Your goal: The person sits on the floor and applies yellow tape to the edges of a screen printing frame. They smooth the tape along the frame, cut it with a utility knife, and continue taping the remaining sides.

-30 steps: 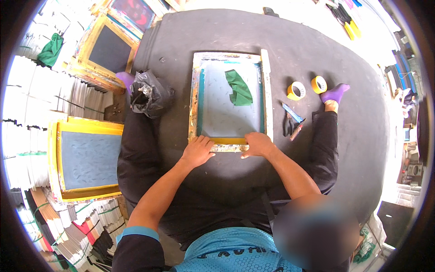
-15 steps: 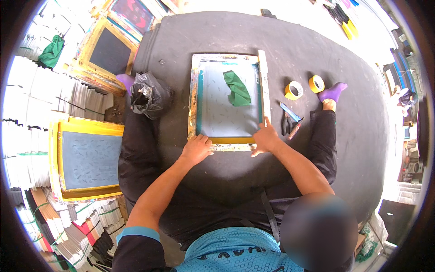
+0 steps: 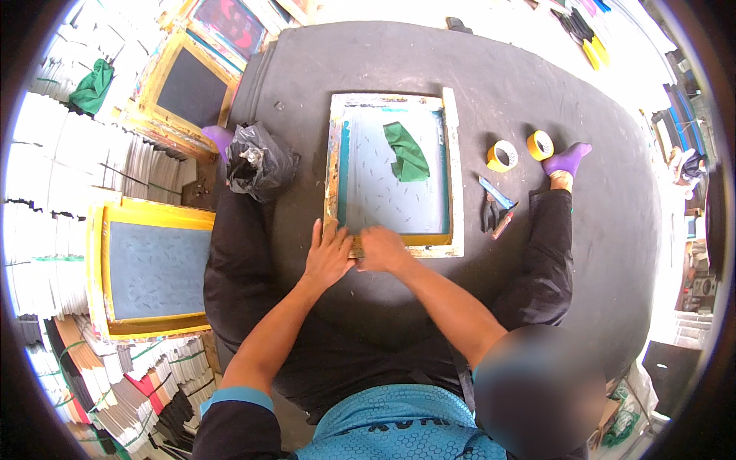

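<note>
Dark grey work surface (image 3: pixel 613 245): crumpled black plastic bag (image 3: pixel 270 165) at left; two yellow tape rolls (image 3: pixel 491 159) near each other at right, with black pliers (image 3: pixel 487 212), a blue tool (image 3: pixel 498 193) and a reddish tool (image 3: pixel 503 225) bunched just below them. Off left edge: yellow-framed grey-blue screen (image 3: pixel 157 270), dark-panelled wooden frame (image 3: pixel 192 88) farther up, red-patterned panel (image 3: pixel 228 27) beyond. White sheet stacks (image 3: pixel 57 153) further left, green cloth (image 3: pixel 92 87) on top. Lower left: mixed-colour stacks (image 3: pixel 149 389), some red, some black
</note>
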`<state>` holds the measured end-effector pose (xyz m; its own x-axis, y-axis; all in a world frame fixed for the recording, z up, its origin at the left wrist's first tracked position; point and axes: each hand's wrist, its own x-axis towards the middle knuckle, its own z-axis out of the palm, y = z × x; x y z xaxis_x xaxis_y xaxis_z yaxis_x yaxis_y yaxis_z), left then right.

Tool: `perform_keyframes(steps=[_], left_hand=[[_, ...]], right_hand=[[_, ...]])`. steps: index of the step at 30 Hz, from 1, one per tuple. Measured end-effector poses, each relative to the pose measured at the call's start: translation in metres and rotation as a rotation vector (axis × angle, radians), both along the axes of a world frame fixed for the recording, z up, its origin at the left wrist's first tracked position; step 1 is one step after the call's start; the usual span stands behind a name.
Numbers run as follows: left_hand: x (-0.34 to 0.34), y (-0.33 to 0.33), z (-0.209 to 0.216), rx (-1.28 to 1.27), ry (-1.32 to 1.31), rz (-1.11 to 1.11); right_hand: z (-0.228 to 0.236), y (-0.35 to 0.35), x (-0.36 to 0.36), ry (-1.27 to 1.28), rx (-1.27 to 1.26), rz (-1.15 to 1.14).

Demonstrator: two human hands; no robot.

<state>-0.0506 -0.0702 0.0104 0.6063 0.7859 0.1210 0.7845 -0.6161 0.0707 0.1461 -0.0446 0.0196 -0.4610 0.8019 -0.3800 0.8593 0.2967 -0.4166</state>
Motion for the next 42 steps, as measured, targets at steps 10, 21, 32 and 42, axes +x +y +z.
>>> perform_keyframes(steps=[10,21,32,42], left_hand=[[-0.02,-0.004,-0.003,-0.077,-0.209,0.287],[-0.018,-0.009,-0.004,-0.082,-0.217,0.313],[-0.018,-0.009,-0.01,-0.138,-0.196,0.312],[-0.011,-0.01,0.007,-0.055,-0.225,0.256]], right_hand=[[0.017,0.016,-0.018,0.092,-0.103,-0.071],[0.011,0.021,-0.024,0.249,-0.294,0.007],[0.001,-0.008,-0.039,0.195,-0.032,-0.059],[0.02,-0.015,0.018,0.138,-0.063,-0.186]])
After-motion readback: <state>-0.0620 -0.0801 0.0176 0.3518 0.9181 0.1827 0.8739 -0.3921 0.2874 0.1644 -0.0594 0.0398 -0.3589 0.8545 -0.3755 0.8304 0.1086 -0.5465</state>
